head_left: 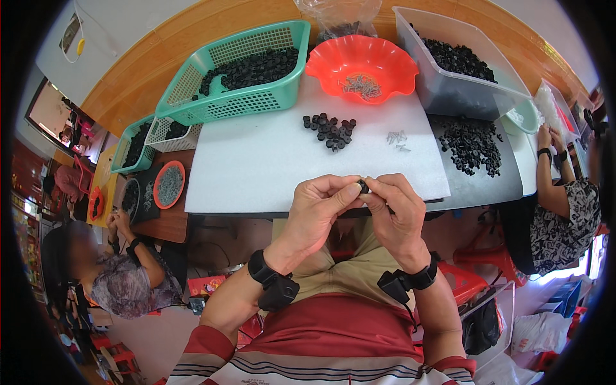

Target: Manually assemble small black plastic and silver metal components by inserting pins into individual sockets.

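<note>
My left hand (313, 208) and my right hand (399, 215) meet just in front of the table's near edge. Pinched between both sets of fingertips is a small black plastic part (364, 187), mostly hidden by the fingers. Another dark bit shows among the right hand's curled fingers, too small to make out. Beyond the hands, a loose group of small round black parts (332, 131) lies on the white foam sheet (256, 170). Several small pale metal pieces, perhaps screws or pins (397, 138), lie to their right.
A green basket (244, 106) of black parts, a red scalloped bowl (362, 54) with metal pieces and a clear bin (455, 90) line the back. More black parts (471, 144) lie on a dark mat at right. Co-workers sit at left (128, 276) and right (558, 212).
</note>
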Available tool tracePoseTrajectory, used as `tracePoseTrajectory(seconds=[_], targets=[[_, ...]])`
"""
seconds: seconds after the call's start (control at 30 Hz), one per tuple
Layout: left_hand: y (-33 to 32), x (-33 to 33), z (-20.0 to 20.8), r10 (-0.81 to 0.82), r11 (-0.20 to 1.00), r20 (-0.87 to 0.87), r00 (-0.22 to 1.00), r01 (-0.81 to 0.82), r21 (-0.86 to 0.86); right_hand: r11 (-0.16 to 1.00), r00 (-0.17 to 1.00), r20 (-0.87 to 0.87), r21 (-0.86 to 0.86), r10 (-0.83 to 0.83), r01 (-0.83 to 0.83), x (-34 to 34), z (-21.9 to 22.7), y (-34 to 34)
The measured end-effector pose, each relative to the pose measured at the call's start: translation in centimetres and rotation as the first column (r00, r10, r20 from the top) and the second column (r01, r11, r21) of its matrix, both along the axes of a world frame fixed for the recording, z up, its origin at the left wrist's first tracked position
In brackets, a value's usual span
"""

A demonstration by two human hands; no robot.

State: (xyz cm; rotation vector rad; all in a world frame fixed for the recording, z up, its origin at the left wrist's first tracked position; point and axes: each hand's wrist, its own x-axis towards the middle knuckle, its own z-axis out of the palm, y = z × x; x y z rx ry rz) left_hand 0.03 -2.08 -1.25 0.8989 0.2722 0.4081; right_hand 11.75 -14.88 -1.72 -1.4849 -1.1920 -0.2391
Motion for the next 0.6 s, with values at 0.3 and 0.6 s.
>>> tracePoseTrajectory(seconds=[0.3, 0.6], targets=[[-0.7, 0.0, -0.3, 0.021, 0.999, -0.019, 1.000, -0.021, 0.025, 0.999, 0.998, 0.057, -0.012, -0.036, 0.036, 0.2, 0.0, -0.1], [-1.5, -0.1, -0.8, 0.039, 0.996, -0.051, 0.998, -0.035, 0.085, 0.995, 0.998, 0.036, -0.079, 0.060, -0.057, 1.2, 0.3, -0.7]])
